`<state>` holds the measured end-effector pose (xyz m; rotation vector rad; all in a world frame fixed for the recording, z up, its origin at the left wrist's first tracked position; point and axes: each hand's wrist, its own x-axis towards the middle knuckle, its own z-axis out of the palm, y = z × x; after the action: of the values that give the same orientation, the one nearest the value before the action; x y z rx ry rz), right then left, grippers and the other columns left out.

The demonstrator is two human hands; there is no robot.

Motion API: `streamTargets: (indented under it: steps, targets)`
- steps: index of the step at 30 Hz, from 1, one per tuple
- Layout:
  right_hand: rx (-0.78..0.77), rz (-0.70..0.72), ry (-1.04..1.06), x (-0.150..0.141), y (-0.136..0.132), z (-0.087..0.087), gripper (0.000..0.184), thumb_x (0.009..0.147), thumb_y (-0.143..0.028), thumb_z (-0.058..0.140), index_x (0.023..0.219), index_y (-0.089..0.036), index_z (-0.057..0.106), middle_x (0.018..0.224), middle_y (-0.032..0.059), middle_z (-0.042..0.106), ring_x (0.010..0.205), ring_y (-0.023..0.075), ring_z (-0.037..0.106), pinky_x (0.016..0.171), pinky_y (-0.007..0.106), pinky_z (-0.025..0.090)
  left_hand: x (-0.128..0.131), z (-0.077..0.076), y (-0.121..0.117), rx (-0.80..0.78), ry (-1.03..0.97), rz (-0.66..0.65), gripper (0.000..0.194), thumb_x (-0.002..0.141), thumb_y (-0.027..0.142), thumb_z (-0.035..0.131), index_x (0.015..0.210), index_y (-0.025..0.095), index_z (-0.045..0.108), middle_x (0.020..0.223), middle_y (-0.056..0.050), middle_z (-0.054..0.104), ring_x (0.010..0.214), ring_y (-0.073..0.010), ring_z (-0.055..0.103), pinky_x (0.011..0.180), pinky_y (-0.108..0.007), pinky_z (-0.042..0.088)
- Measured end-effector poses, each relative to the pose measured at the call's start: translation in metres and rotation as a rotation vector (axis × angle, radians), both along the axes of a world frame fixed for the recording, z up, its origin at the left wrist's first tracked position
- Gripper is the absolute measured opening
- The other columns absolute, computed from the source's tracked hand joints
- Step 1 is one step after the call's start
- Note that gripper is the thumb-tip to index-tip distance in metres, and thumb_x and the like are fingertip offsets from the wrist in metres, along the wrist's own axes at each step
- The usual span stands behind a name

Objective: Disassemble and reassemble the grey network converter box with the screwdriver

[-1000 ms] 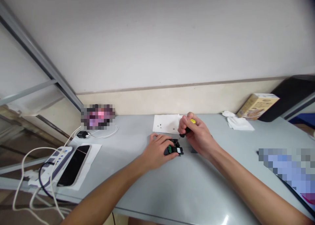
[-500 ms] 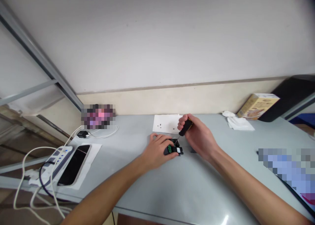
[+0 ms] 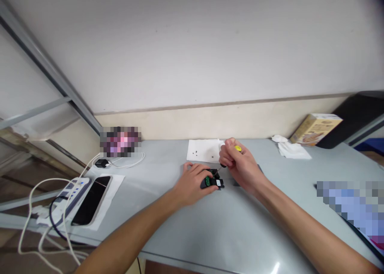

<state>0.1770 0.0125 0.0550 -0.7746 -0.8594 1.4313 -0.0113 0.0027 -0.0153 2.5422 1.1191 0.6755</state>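
Note:
My left hand (image 3: 193, 185) is closed around a small opened black device (image 3: 219, 183) and holds it down on the table. A bit of green circuit board shows between the thumb and fingers; the rest of the device is partly covered. My right hand (image 3: 241, 164) is wrapped round a screwdriver (image 3: 238, 148) whose yellow handle end sticks out above the thumb. Its thin shaft slants down to the left into the device, with the tip too small to make out. Just behind, several tiny dark pieces, perhaps screws (image 3: 196, 152), lie on a white paper (image 3: 204, 146).
To the left are a phone (image 3: 91, 202) on white paper, a power strip (image 3: 73, 194) with looping cables, and a black charger (image 3: 101, 163). A yellow box (image 3: 315, 130) and crumpled tissue (image 3: 292, 150) stand at the back right. A dark flat piece lies partly hidden under my right hand.
My right hand has turned and re-gripped the screwdriver, so the yellow handle end now shows and less of the black handle is visible. My left hand and the device stay in place.

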Motion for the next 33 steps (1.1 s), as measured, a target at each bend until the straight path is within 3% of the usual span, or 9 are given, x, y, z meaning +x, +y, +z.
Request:
streamTargets:
  steps: [4, 7, 11, 16, 18, 21, 24, 28, 33]
  targets:
    - [0.013, 0.02, 0.036, 0.0009, 0.001, 0.0009, 0.041, 0.082, -0.064, 0.078, 0.084, -0.026, 0.064, 0.065, -0.0041, 0.036, 0.057, 0.0134, 0.032, 0.055, 0.029, 0.036, 0.0008, 0.0008, -0.0002, -0.016, -0.013, 0.005, 0.027, 0.095, 0.048, 0.073, 0.108, 0.025, 0.068, 0.134, -0.006, 0.071, 0.123, -0.0255, 0.063, 0.113, -0.049, 0.031]
    - [-0.003, 0.067, 0.076, 0.0022, 0.0007, 0.001, 0.033, 0.088, -0.059, 0.071, 0.089, -0.026, 0.071, 0.071, -0.0007, 0.047, 0.064, 0.0152, 0.044, 0.063, 0.031, 0.043, 0.001, 0.0001, -0.0001, -0.016, -0.025, 0.0, 0.027, 0.095, 0.048, 0.073, 0.108, 0.025, 0.068, 0.134, -0.006, 0.071, 0.124, -0.0258, 0.063, 0.113, -0.049, 0.03]
    - [0.011, 0.04, 0.022, 0.001, 0.0, -0.0006, 0.03, 0.085, -0.052, 0.078, 0.081, -0.024, 0.071, 0.081, 0.0016, 0.057, 0.077, 0.0161, 0.054, 0.072, 0.03, 0.046, 0.0007, -0.0012, 0.0001, -0.013, -0.031, -0.003, 0.026, 0.094, 0.046, 0.075, 0.107, 0.025, 0.068, 0.134, -0.005, 0.071, 0.124, -0.0255, 0.064, 0.114, -0.049, 0.03]
    - [-0.006, 0.003, 0.013, -0.0011, 0.0009, 0.0007, 0.042, 0.071, -0.05, 0.093, 0.074, -0.024, 0.06, 0.099, 0.0019, 0.067, 0.09, 0.0186, 0.063, 0.079, 0.032, 0.049, -0.0001, -0.0008, 0.0001, -0.022, -0.025, -0.008, 0.027, 0.095, 0.047, 0.074, 0.108, 0.025, 0.067, 0.135, -0.005, 0.07, 0.125, -0.0258, 0.063, 0.113, -0.049, 0.03]
    - [-0.012, 0.021, 0.027, -0.0008, 0.0012, 0.0009, 0.047, 0.069, -0.047, 0.095, 0.073, -0.024, 0.054, 0.089, -0.0005, 0.066, 0.079, 0.0159, 0.062, 0.073, 0.03, 0.047, -0.0004, -0.0002, -0.0001, -0.022, -0.025, -0.01, 0.027, 0.095, 0.048, 0.073, 0.109, 0.025, 0.067, 0.135, -0.005, 0.07, 0.124, -0.0257, 0.063, 0.113, -0.05, 0.031]
    - [0.009, 0.05, 0.017, 0.0001, 0.0009, -0.0001, 0.048, 0.076, -0.05, 0.09, 0.073, -0.025, 0.05, 0.063, -0.0058, 0.044, 0.057, 0.0113, 0.04, 0.057, 0.028, 0.037, -0.0006, 0.0001, -0.0004, -0.022, -0.022, -0.007, 0.027, 0.096, 0.049, 0.072, 0.11, 0.026, 0.067, 0.134, -0.005, 0.071, 0.124, -0.0258, 0.063, 0.113, -0.05, 0.031]
    - [0.032, 0.038, -0.005, 0.0011, 0.0004, -0.0004, 0.045, 0.081, -0.057, 0.084, 0.074, -0.025, 0.053, 0.061, -0.0066, 0.032, 0.054, 0.0119, 0.027, 0.053, 0.029, 0.032, -0.0003, -0.0002, -0.0004, -0.021, -0.024, -0.007, 0.027, 0.095, 0.048, 0.073, 0.109, 0.026, 0.067, 0.133, -0.005, 0.071, 0.123, -0.0256, 0.064, 0.113, -0.05, 0.03]
    - [0.007, 0.075, 0.06, 0.0034, 0.0003, 0.002, 0.035, 0.086, -0.061, 0.073, 0.087, -0.027, 0.068, 0.067, -0.0025, 0.041, 0.061, 0.0153, 0.04, 0.061, 0.032, 0.041, 0.0002, -0.0003, -0.0003, -0.017, -0.032, -0.004, 0.027, 0.095, 0.048, 0.074, 0.107, 0.026, 0.068, 0.133, -0.005, 0.071, 0.122, -0.0255, 0.064, 0.114, -0.049, 0.03]
    - [-0.024, 0.051, 0.023, 0.0034, -0.0009, 0.0013, 0.026, 0.085, -0.05, 0.077, 0.082, -0.025, 0.072, 0.081, 0.0026, 0.056, 0.076, 0.0183, 0.051, 0.073, 0.033, 0.046, 0.0004, 0.0009, -0.0005, -0.007, -0.018, -0.001, 0.026, 0.094, 0.047, 0.074, 0.108, 0.026, 0.068, 0.134, -0.004, 0.071, 0.122, -0.0247, 0.064, 0.113, -0.048, 0.032]
